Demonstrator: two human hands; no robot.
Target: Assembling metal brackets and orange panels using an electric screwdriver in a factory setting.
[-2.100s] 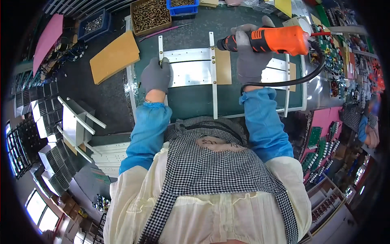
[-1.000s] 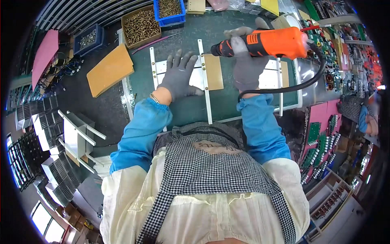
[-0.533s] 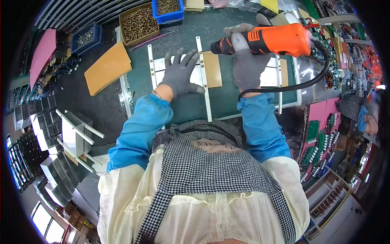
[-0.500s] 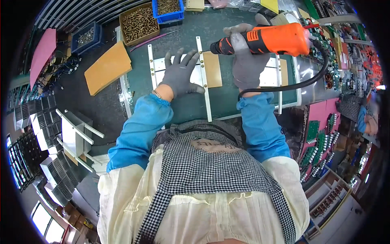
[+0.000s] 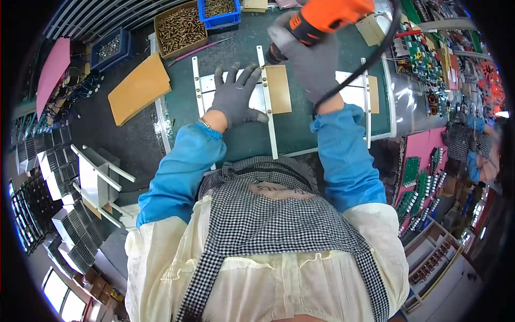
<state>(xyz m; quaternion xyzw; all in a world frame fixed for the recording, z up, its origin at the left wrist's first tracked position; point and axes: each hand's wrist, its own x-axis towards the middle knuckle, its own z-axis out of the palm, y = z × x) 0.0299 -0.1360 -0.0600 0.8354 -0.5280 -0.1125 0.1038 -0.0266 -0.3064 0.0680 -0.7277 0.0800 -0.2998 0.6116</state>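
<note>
My gloved left hand (image 5: 234,97) lies flat with spread fingers on a white panel (image 5: 210,86). The panel spans two narrow metal rails dotted with brass screws; the left rail (image 5: 197,86) and the right rail (image 5: 271,121) flank the hand. My gloved right hand (image 5: 316,64) grips an orange and black power screwdriver (image 5: 328,20), tilted with its body up and to the right. Its black nose (image 5: 274,55) points down-left at the top screw of the right rail; whether the bit touches it I cannot tell. A black cord (image 5: 370,61) loops beside my right wrist.
Behind the work stand a cardboard box of brass screws (image 5: 208,37), a blue bin (image 5: 221,22) and a dark blue bin of silver parts (image 5: 129,53). Tan sheets (image 5: 137,91) lie left. Another railed panel (image 5: 351,92) lies right, with circuit boards (image 5: 424,53) beyond. A person (image 5: 472,145) is at far right.
My right hand has swung the power screwdriver from level to steeply tilted, bringing its nose left and down to the rail's top. My left hand stays spread on the panel.
</note>
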